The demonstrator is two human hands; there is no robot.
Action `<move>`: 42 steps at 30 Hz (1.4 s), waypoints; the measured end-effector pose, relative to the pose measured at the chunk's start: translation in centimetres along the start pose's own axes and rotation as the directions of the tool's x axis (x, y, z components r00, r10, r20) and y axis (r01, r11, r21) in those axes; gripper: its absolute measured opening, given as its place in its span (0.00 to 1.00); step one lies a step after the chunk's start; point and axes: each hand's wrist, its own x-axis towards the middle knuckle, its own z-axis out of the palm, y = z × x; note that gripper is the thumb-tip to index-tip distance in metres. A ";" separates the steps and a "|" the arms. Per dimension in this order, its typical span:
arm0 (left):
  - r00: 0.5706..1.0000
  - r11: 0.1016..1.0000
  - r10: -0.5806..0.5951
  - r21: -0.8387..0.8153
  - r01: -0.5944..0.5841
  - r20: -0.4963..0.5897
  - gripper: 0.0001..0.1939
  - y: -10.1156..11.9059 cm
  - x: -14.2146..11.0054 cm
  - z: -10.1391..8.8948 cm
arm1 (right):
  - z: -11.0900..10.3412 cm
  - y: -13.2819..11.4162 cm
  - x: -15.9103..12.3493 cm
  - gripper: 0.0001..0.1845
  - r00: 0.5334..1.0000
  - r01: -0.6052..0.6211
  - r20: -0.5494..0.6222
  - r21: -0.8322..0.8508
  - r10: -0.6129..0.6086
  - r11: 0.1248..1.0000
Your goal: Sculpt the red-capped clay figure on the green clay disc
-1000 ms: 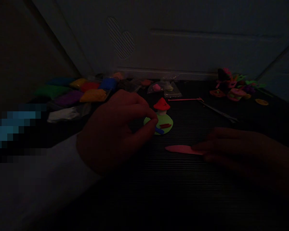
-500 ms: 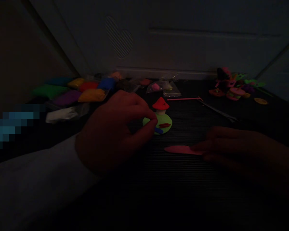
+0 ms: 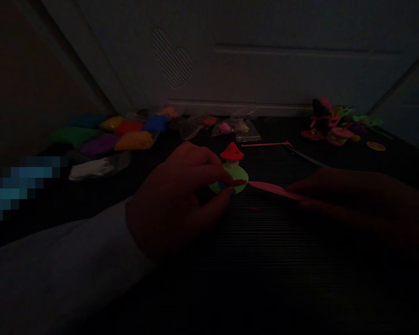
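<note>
Up and forward has gone the pink knife [image 3: 270, 188] in my right hand [image 3: 352, 195]: it lay nearer the worktop's front edge before, and now its tip is at the right rim of the green disc [image 3: 240, 174]. I cannot tell whether it touches the rim or stops just beside it. My left hand [image 3: 181, 195] has shifted a little to the right, farther over the disc.

I hold the knife pinched between thumb and fingers, the hand coming in low from the right, palm side hidden in the dark, the blade pointing left and slightly away from me. My left forearm, in a pale sleeve [image 3: 91, 251], reaches in from the near left; the wrist is bent, the knuckles are up, and thumb and forefinger curve toward each other over the disc with their tips close. It is too dark to tell whether they pinch anything. The forefinger's tip is right by the red strips [image 3: 239, 182] on the disc, and a blue piece [image 3: 222, 185] shows between finger and thumb.

The disc lies around the middle of the worktop [image 3: 265, 260], with a red-capped mushroom [image 3: 232, 152] upright at its back. A thin reddish sliver [image 3: 253, 209] lies in front of the disc. Coloured bags [image 3: 134, 140] lie toward the back left corner, small clay figures [image 3: 340, 135] toward the back right.
</note>
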 end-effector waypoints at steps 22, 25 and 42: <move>0.984 1.000 0.005 -0.023 -0.001 0.175 0.06 1.6 0.2 1.5 | 1.0 -0.4 -0.2 0.14 0.997 0.074 0.010 -0.204 -0.074 0.976; 0.988 0.999 -0.006 -0.031 0.011 0.155 0.06 1.8 0.2 1.4 | 1.0 -0.6 -0.3 0.14 0.995 0.097 -0.003 -0.195 -0.100 0.976; 0.992 1.000 0.015 0.022 -0.018 0.123 0.07 2.3 -0.5 1.4 | 2.2 -3.0 -1.6 0.16 0.981 0.158 -0.069 -0.272 -0.183 0.949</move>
